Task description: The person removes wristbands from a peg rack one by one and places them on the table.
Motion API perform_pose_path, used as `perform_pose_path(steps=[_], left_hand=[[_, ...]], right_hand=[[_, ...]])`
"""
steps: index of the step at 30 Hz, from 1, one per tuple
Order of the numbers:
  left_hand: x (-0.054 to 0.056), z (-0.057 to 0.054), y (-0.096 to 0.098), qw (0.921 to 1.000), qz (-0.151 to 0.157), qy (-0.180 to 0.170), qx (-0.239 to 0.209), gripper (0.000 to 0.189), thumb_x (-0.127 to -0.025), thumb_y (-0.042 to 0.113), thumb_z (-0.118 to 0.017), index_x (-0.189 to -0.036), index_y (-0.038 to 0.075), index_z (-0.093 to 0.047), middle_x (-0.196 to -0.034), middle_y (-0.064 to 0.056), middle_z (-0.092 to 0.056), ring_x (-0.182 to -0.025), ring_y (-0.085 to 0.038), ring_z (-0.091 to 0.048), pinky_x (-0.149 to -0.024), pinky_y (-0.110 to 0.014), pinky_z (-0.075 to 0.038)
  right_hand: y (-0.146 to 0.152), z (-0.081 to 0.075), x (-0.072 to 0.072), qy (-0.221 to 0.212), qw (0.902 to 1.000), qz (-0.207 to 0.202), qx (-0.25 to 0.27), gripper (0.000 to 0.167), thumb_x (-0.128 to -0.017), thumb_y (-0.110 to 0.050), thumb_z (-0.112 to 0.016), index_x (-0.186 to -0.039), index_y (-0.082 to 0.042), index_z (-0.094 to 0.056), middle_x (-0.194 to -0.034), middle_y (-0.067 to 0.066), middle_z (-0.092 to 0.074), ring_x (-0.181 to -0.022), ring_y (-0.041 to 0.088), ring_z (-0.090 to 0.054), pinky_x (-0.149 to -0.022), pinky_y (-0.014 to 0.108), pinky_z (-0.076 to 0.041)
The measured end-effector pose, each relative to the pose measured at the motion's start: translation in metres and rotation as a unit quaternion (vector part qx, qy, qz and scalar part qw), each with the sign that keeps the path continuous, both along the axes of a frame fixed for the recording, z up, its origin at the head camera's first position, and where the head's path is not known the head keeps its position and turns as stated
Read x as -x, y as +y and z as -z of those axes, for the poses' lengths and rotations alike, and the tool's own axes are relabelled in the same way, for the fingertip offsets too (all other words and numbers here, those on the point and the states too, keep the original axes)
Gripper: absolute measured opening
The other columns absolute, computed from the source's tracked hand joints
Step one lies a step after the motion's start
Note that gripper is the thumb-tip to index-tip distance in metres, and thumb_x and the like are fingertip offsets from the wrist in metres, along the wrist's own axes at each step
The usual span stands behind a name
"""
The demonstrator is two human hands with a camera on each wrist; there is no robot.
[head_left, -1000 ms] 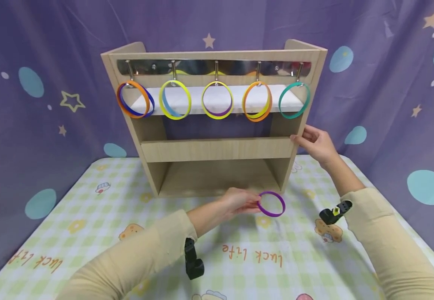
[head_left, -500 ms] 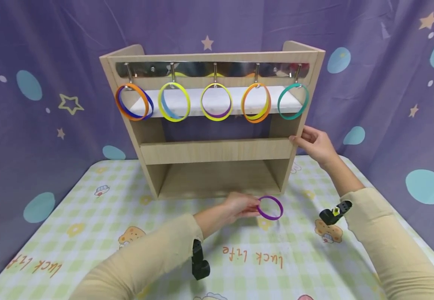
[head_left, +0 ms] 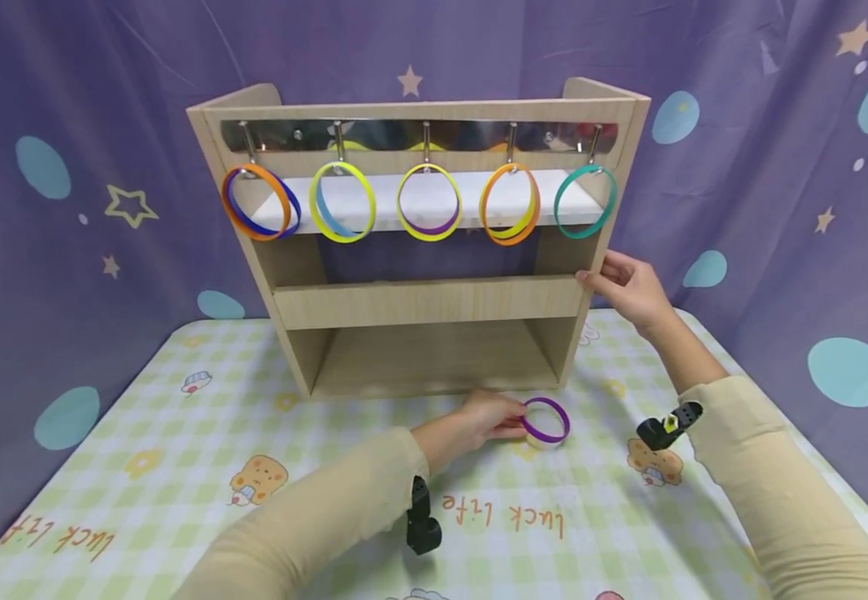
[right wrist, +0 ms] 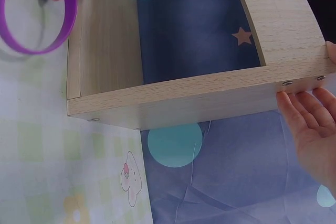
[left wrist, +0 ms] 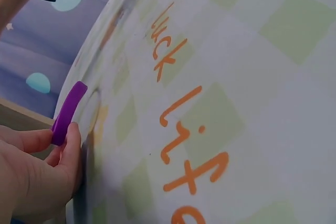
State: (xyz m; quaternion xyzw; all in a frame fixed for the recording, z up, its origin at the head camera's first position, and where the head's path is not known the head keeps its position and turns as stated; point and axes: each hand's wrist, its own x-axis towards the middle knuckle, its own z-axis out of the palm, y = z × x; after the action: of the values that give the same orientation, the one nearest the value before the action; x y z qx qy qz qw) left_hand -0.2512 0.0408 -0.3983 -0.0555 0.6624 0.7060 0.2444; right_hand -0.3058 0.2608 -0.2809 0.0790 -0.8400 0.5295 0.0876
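Head view: purple ring (head_left: 548, 438) pinched, wooden shelf (head_left: 434, 303) gripped

At lower center, the left hand (head_left: 488, 418) pinches the ring's left edge, leaving its loop unobstructed. Right of center, the right hand (head_left: 631, 292) clasps the shelf's side between thumb and fingers, apparently for steadiness.

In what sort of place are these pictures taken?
Probably an indoor setup arranged for recording: a star-printed curtain hangs behind a checked tablecloth and a wooden rack with coloured rings.
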Motion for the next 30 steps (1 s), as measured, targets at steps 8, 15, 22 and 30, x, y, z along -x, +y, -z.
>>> perform_pose_path(steps=[8,15,22,30], left_hand=[[0.007,0.003,0.016,0.9998,-0.021,0.002,-0.006,0.022,-0.088,-0.008,-0.059,-0.108,-0.016,-0.062,-0.071,-0.008,-0.061,-0.060,-0.011,-0.059,-0.084,-0.032,-0.061],[0.007,0.001,0.023,0.9979,-0.049,0.010,0.040,0.016,-0.084,-0.008,-0.064,-0.099,-0.014,-0.064,-0.087,-0.025,-0.070,-0.057,-0.013,-0.062,-0.074,-0.029,-0.063],[0.005,-0.004,0.024,0.9943,-0.031,0.028,0.098,0.018,-0.084,-0.003,-0.067,-0.099,-0.011,-0.063,-0.091,-0.028,-0.070,-0.061,-0.021,-0.067,-0.071,-0.031,-0.063],[0.033,0.018,0.026,0.9936,0.020,0.021,0.110,0.016,-0.082,-0.001,-0.071,-0.094,-0.011,-0.066,-0.089,-0.025,-0.071,-0.080,-0.032,-0.073,-0.072,-0.030,-0.064]], right_hand=[[0.001,-0.001,0.000,0.003,1.0000,0.002,0.006,0.057,-0.090,-0.032,-0.067,-0.140,-0.011,-0.050,-0.130,-0.004,-0.064,-0.094,-0.014,-0.060,-0.083,0.006,-0.051],[0.000,0.001,0.002,0.002,0.9999,-0.001,0.013,0.057,-0.090,-0.031,-0.067,-0.140,-0.010,-0.049,-0.131,-0.003,-0.063,-0.094,-0.014,-0.060,-0.082,0.006,-0.051],[-0.001,0.001,0.002,-0.008,0.9999,-0.003,0.007,0.059,-0.090,-0.033,-0.066,-0.141,-0.011,-0.048,-0.138,0.008,-0.057,-0.095,-0.014,-0.059,-0.083,0.006,-0.050],[0.000,0.000,0.001,-0.006,1.0000,0.001,0.005,0.058,-0.090,-0.034,-0.066,-0.141,-0.012,-0.049,-0.138,0.008,-0.057,-0.096,-0.014,-0.060,-0.084,0.005,-0.049]])
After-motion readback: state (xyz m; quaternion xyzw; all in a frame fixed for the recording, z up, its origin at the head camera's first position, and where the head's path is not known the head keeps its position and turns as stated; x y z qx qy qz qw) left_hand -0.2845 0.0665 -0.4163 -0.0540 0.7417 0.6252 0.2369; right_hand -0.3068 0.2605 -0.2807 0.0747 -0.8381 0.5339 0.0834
